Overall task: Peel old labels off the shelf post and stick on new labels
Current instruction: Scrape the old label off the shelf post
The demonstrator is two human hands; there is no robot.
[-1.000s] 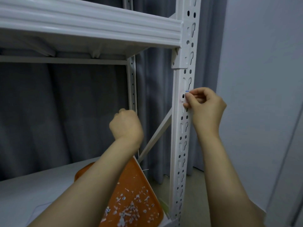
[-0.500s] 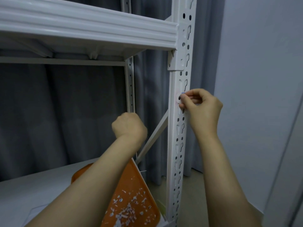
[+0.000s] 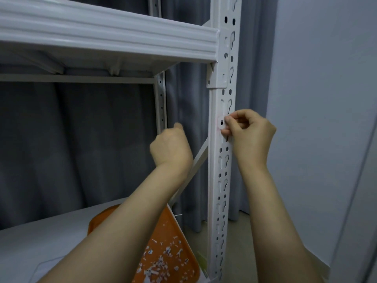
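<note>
A white perforated shelf post stands upright at centre right. A round whitish label with a faint pink rim sticks on its front face, just below the shelf bracket. My right hand is curled against the post, thumb and forefinger pinching at the label's right edge. My left hand hovers in a loose fist left of the post, thumb up, apart from it; whether it holds anything is hidden.
A white shelf beam crosses overhead. An orange tray littered with several white label scraps lies on the lower grey shelf board. A diagonal brace runs behind the post. Grey curtain behind, pale wall at right.
My left hand has risen slightly and its thumb now sticks up. The right hand stays pinched at the label; the view has shifted a little.
</note>
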